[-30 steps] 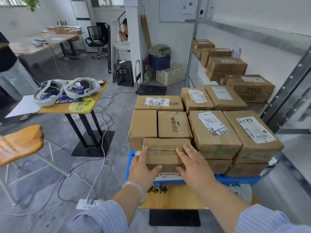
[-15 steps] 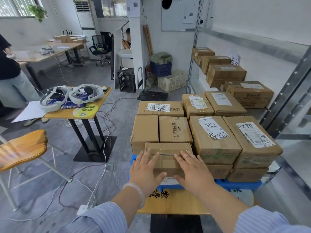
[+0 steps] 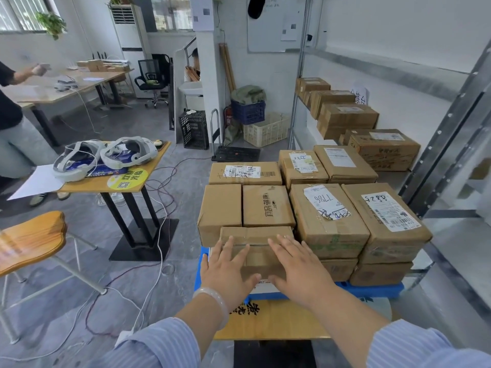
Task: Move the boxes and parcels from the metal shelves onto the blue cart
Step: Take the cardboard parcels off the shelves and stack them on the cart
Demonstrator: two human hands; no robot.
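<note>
Cardboard fills the blue cart point(image 3: 372, 289), and places here are told from it. Far to its left stands a wooden side table point(image 3: 117, 181) bearing two white headsets point(image 3: 105, 156). At the cart's near edge, a small brown box point(image 3: 259, 251) rests against the stacked parcels. The left hand point(image 3: 228, 272) and right hand point(image 3: 297, 266) lie flat on its near face, fingers spread, grasping nothing. Right of the cart, the metal shelves point(image 3: 451, 144) carry more boxes point(image 3: 382, 150).
</note>
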